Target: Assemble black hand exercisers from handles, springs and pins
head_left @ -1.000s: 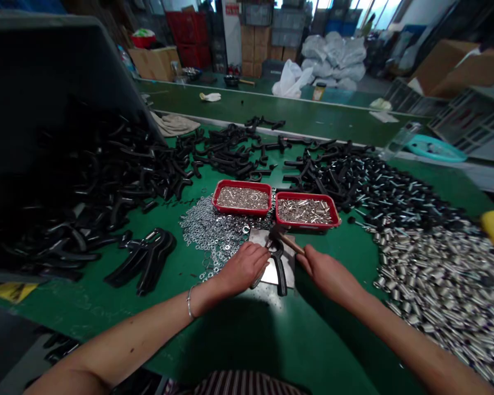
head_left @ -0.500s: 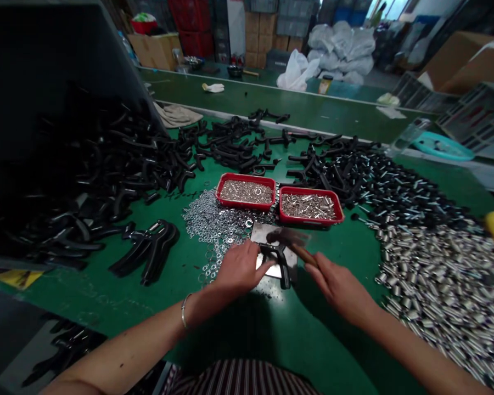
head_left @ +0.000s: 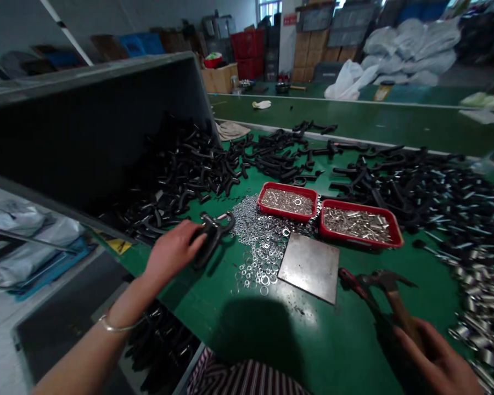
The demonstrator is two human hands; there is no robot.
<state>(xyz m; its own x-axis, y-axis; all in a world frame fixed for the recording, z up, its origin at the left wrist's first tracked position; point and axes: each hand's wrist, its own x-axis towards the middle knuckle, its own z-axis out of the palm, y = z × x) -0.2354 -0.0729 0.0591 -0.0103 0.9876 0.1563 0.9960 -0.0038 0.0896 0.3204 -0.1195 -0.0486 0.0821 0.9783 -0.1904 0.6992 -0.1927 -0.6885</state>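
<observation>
At the left grip [head_left: 173, 252], thumb and fingers lie on a black, forked plastic clamp [head_left: 214, 232]; whether they are clamped on it, I cannot tell. An off-centre hold could let it twist, and its tip could scatter the loose silver metal rings [head_left: 253, 225] just beside it, on the grip's right. The right grip is clamped around the wooden handle of a claw hammer [head_left: 406, 319]; a careless inward swing could knock the dark, red-marked tool [head_left: 357, 286] near its head. The left hand reaches forward and outward, palm down. The right hand [head_left: 444, 359] sits low over the green desk [head_left: 333, 345], handle angled forward and inward.
</observation>
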